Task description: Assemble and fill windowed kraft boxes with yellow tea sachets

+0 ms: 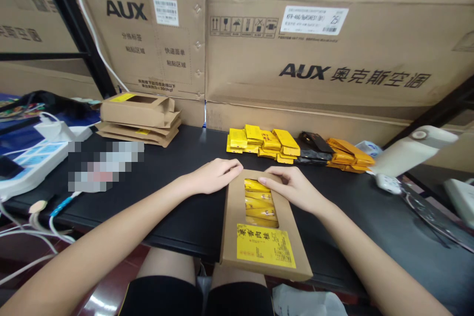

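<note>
A brown cardboard box (229, 237) with a cut-out window and a yellow label lies on the black table, its near end jutting past the front edge. Yellow packets (260, 202) show in a row through the window. My left hand (217, 175) grips the box's far left corner, fingers pressed together. At the far right side, my right hand (292, 185) holds the box, thumb beside the window and fingers bent over the far edge. Some fingertips of both hands are hidden.
Behind the box sit stacks of yellow packets (272, 142), black packets (314, 148) and orange packets (348, 154). Brown window boxes (137, 113) are piled at the back left. A power strip (40, 158) with cables stands left, a pale bottle (411, 150) right. Large AUX cartons (244, 64) form the back.
</note>
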Motion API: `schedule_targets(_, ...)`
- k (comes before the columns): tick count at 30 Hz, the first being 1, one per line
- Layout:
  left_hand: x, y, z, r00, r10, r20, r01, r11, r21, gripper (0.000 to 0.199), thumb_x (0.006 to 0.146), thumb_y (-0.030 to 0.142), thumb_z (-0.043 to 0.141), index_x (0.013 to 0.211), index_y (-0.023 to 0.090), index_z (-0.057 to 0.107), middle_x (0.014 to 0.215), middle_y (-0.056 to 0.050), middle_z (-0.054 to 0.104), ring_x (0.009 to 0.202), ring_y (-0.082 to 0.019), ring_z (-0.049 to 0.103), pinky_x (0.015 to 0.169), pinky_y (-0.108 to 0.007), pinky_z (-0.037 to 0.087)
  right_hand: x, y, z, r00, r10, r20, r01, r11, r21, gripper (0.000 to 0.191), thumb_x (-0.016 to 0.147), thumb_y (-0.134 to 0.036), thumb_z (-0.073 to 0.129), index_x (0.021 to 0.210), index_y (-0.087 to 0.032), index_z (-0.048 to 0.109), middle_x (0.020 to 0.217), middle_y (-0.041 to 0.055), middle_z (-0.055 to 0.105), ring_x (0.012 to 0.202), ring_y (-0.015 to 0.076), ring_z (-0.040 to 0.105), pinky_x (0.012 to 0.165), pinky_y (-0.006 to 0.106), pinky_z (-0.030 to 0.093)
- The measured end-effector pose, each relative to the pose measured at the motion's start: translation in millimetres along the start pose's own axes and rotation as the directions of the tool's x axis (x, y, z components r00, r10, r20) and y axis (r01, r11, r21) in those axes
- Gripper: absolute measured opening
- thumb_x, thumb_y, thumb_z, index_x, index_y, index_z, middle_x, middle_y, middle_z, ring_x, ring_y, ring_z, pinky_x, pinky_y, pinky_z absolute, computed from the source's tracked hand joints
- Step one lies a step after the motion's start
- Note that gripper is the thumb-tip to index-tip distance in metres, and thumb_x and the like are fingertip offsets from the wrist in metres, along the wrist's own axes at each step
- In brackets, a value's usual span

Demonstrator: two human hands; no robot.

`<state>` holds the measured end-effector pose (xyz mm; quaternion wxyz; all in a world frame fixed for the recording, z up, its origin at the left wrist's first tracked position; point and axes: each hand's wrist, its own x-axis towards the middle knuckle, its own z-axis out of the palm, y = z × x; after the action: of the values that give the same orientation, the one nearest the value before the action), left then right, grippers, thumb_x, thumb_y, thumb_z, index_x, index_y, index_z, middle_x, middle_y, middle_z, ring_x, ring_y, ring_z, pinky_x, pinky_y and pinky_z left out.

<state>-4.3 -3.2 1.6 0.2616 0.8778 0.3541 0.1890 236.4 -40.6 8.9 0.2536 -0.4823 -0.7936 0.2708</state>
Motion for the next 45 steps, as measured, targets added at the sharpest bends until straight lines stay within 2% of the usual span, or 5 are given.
schedule_targets(15, -0.3, 1.6, -2.3, 1.0, -0.024, 0.017, 0.024, 1.0, -0.009, 0.04, 0.099, 0.044, 0.029, 0.105, 0.02, 0.061, 0.108, -0.007, 0.069, 0.098, -0.022, 0.064, 0.085, -0.032, 0.046, 2.1, 1.3, 4.4, 0.998, -0.005, -0.059, 0.009, 0.998, 0.069, 0.036, 0.084, -0.052, 0.061, 0.086, -0.018, 0.072, 0.083, 0.0048, 0.073, 0.073, 0.0196, 0.063, 0.062, 0.029, 0.048)
schedule_targets(31, -0.7, 0.2, -1.6, 1.0, -0.009, 0.006, 0.009, 1.0, 0.015, 0.044, 0.099, 0.046, 0.027, 0.108, 0.021, 0.061, 0.111, -0.007, 0.068, 0.1, -0.022, 0.064, 0.087, -0.033, 0.047, 1.6, 1.7, 1.1, 1.0, -0.004, -0.001, 0.004, 0.998, 0.06, 0.036, 0.087, -0.052, 0.058, 0.092, -0.018, 0.07, 0.088, 0.0048, 0.072, 0.079, 0.0207, 0.064, 0.068, 0.031, 0.049)
schedule_targets(45, -3.6, 4.0, -3.4, 1.0, -0.025, -0.004, 0.026, 0.996, 0.083, 0.047, 0.099, 0.049, 0.023, 0.106, 0.021, 0.061, 0.112, -0.007, 0.068, 0.098, -0.023, 0.063, 0.085, -0.035, 0.046, 1.5, 0.1, 1.0, 1.0, -0.021, -0.014, 0.021, 0.999, 0.036, 0.036, 0.087, -0.052, 0.057, 0.093, -0.019, 0.07, 0.091, 0.0055, 0.073, 0.082, 0.0228, 0.065, 0.072, 0.034, 0.05)
